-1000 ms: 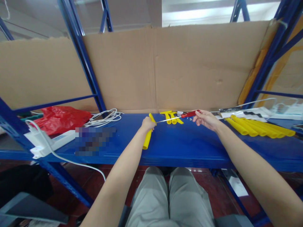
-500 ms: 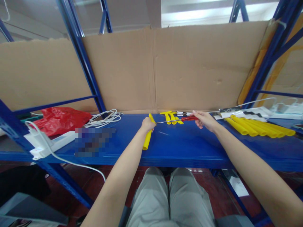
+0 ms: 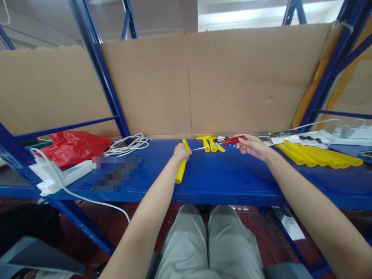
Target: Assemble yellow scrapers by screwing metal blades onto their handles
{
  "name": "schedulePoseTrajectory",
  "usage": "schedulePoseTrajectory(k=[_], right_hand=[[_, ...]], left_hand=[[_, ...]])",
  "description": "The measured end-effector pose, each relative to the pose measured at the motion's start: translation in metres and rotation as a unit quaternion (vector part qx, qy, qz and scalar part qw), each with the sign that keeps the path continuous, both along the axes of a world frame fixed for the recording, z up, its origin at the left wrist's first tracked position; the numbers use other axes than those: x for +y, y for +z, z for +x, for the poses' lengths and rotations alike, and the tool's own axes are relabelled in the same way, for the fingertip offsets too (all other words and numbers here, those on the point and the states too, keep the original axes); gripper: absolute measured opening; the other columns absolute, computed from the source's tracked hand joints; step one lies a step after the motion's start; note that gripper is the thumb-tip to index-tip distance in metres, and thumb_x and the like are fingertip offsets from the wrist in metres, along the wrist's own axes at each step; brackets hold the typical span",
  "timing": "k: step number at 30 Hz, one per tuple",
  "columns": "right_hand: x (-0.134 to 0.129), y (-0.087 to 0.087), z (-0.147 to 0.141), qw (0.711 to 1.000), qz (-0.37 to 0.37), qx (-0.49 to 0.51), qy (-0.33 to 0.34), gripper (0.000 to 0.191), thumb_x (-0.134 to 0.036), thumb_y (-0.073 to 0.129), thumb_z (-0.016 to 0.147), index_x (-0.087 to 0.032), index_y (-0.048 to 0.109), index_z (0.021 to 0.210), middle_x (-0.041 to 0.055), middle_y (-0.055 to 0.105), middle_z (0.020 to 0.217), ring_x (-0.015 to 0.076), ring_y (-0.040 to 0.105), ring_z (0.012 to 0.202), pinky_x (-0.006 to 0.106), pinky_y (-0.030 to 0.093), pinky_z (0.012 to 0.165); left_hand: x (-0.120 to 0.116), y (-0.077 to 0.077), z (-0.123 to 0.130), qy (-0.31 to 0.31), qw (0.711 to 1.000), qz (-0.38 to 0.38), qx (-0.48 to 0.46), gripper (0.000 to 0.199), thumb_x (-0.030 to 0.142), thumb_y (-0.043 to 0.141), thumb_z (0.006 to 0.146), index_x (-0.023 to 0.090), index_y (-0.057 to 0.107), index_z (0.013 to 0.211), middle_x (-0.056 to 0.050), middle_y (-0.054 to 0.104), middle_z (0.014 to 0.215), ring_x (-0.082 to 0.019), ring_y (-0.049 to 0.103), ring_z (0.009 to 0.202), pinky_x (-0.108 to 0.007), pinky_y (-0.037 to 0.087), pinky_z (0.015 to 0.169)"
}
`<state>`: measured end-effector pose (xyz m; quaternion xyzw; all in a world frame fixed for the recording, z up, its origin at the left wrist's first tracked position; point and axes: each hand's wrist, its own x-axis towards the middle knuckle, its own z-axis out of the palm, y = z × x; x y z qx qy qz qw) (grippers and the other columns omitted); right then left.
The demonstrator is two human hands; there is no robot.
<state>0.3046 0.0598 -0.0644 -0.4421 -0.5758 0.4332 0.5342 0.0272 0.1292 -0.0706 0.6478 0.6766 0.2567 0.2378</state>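
Note:
My left hand is closed around a yellow tube that stands over the blue shelf top, its lower end toward me. In my right hand is a screwdriver with a red handle, gripped near the handle's end. Its thin metal shaft runs left and its tip meets the tube beside my left fingers. What the tip touches is too small to make out. Behind the shaft lie several small yellow T-shaped pieces.
Several yellow tubes lie in a row on the right of the blue shelf. To the left are a red plastic bag, a coiled white cable and a white power strip. Cardboard closes off the back.
The screwdriver's handle end has risen slightly, so the shaft slopes more, and my right hand's fingers have shifted on the handle. My left hand and the tube stay in place.

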Motion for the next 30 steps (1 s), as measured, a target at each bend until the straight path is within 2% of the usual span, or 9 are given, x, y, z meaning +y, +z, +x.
schedulePoseTrajectory(k=[4, 8, 11, 14, 18, 22, 26, 30], right_hand=[[0.001, 0.000, -0.002, 0.999, 0.002, -0.021, -0.035, 0.018, -0.032, 0.065, 0.081, -0.016, 0.058, 0.084, 0.0007, 0.062, 0.056, 0.0085, 0.052, 0.042, 0.019, 0.041, 0.040], [0.003, -0.001, -0.006, 0.995, 0.002, -0.058, -0.082, 0.033, -0.046, 0.063, 0.080, -0.016, 0.055, 0.069, 0.0023, 0.060, 0.048, 0.0077, 0.049, 0.036, 0.018, 0.037, 0.035], [0.005, -0.002, -0.008, 0.992, 0.002, -0.066, -0.103, 0.039, -0.050, 0.064, 0.077, -0.015, 0.057, 0.064, 0.0040, 0.061, 0.050, 0.0074, 0.051, 0.038, 0.017, 0.037, 0.036], [0.007, -0.004, -0.009, 0.993, 0.009, -0.054, -0.107, 0.035, -0.048, 0.067, 0.075, -0.014, 0.060, 0.068, 0.0043, 0.064, 0.055, 0.0069, 0.052, 0.041, 0.017, 0.039, 0.037], [0.006, -0.004, -0.010, 0.992, 0.005, -0.061, -0.107, 0.033, -0.048, 0.064, 0.078, -0.016, 0.057, 0.073, 0.0010, 0.060, 0.049, 0.0071, 0.049, 0.036, 0.017, 0.036, 0.034], [0.001, 0.000, -0.013, 0.991, -0.035, -0.073, -0.111, 0.031, -0.045, 0.054, 0.086, -0.016, 0.056, 0.079, -0.0009, 0.056, 0.045, 0.0071, 0.046, 0.033, 0.017, 0.033, 0.032], [-0.002, 0.002, -0.012, 0.988, -0.086, -0.079, -0.105, 0.032, -0.043, 0.047, 0.090, -0.015, 0.055, 0.076, -0.0003, 0.055, 0.044, 0.0069, 0.046, 0.033, 0.017, 0.033, 0.032], [0.000, 0.001, -0.009, 0.988, -0.090, -0.078, -0.094, 0.029, -0.040, 0.049, 0.090, -0.015, 0.054, 0.076, 0.0003, 0.055, 0.047, 0.0072, 0.046, 0.033, 0.017, 0.031, 0.032]], left_hand=[[0.002, -0.001, 0.000, -0.002, 1.000, -0.001, 0.001, 0.009, 0.006, 0.061, 0.071, 0.005, 0.065, 0.079, -0.013, 0.070, 0.071, -0.017, 0.066, 0.055, -0.021, 0.049, 0.047], [0.003, -0.002, -0.001, -0.003, 1.000, 0.005, 0.001, 0.008, 0.007, 0.061, 0.072, 0.005, 0.065, 0.079, -0.014, 0.070, 0.072, -0.018, 0.066, 0.055, -0.021, 0.050, 0.048], [0.002, -0.002, -0.001, -0.003, 1.000, 0.005, 0.000, 0.009, 0.008, 0.062, 0.072, 0.004, 0.065, 0.080, -0.014, 0.070, 0.072, -0.018, 0.066, 0.055, -0.022, 0.050, 0.048], [0.002, -0.002, -0.001, 0.001, 1.000, 0.003, -0.001, 0.011, 0.008, 0.063, 0.072, 0.004, 0.065, 0.082, -0.014, 0.070, 0.071, -0.018, 0.066, 0.055, -0.021, 0.050, 0.048], [0.004, -0.002, -0.001, -0.004, 1.000, 0.002, -0.001, 0.008, 0.008, 0.062, 0.072, 0.005, 0.065, 0.080, -0.014, 0.070, 0.071, -0.017, 0.066, 0.055, -0.020, 0.049, 0.047], [0.003, -0.001, 0.000, -0.001, 1.000, -0.002, 0.010, 0.007, 0.007, 0.062, 0.072, 0.005, 0.065, 0.078, -0.013, 0.070, 0.072, -0.016, 0.066, 0.055, -0.020, 0.050, 0.048], [0.002, -0.001, 0.000, 0.003, 1.000, -0.004, 0.006, 0.008, 0.008, 0.062, 0.072, 0.005, 0.065, 0.080, -0.013, 0.070, 0.073, -0.016, 0.066, 0.055, -0.020, 0.050, 0.048], [0.001, -0.001, 0.000, 0.005, 1.000, -0.005, -0.002, 0.011, 0.008, 0.061, 0.073, 0.004, 0.064, 0.082, -0.014, 0.070, 0.074, -0.016, 0.065, 0.054, -0.020, 0.049, 0.046]])
